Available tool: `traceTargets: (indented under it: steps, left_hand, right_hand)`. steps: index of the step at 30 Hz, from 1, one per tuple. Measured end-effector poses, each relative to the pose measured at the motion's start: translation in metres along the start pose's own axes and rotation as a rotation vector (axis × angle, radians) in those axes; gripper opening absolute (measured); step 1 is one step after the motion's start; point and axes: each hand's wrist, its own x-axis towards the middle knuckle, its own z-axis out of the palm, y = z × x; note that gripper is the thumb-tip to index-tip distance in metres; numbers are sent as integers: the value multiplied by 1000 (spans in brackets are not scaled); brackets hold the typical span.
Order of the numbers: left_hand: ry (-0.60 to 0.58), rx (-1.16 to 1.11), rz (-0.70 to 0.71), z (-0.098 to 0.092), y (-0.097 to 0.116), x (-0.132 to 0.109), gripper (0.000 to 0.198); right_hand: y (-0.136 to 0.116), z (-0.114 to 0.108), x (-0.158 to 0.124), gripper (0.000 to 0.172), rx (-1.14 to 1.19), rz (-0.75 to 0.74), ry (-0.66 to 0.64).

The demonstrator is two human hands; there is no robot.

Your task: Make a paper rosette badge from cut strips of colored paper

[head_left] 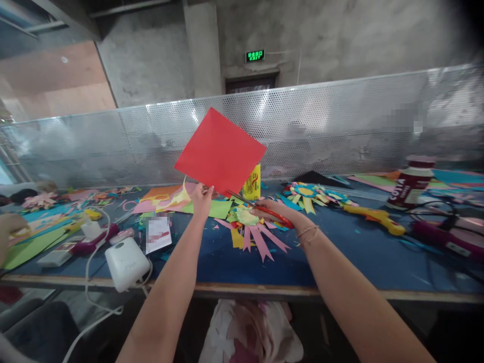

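Raised above the table is a square sheet of red paper (221,148), turned corner-up. My left hand (202,199) pinches its lower edge between thumb and fingers. My right hand (274,207) is closed round a pair of red-handled scissors (278,217), whose blades point left and meet the sheet's bottom corner. Whether the blades are apart is too small to tell. Below the scissors lies a paper rosette (245,217) with pink strips fanning toward me. Behind it stands a yellow box (252,182), partly hidden by the red sheet.
A second rosette (304,194) and a yellow glue gun (374,218) lie to the right, near a dark red cup (410,184). White power bank (127,262) with cables sits front left. Another person's arm (13,229) reaches in at far left. A perforated metal screen (340,131) backs the table.
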Motion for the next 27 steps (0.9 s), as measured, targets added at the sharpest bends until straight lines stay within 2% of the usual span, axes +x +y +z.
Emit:
traceTargets:
  steps: [5, 11, 14, 20, 27]
  left_hand:
    - [-36, 26, 17, 7, 6, -7, 21]
    - [16, -115, -51, 16, 4, -11, 19]
    - [-3, -157, -100, 19, 6, -14, 19]
    - [-38, -152, -141, 22, 14, -17, 21]
    - [-98, -116, -129, 24, 11, -19, 25]
  right_hand:
    - [10, 4, 8, 38, -104, -26, 55]
    - [5, 11, 13, 43, -149, -82, 188]
    - [2, 14, 15, 41, -154, -78, 232]
    - [2, 16, 14, 40, -100, -117, 225]
    - [8, 19, 18, 39, -76, -136, 267]
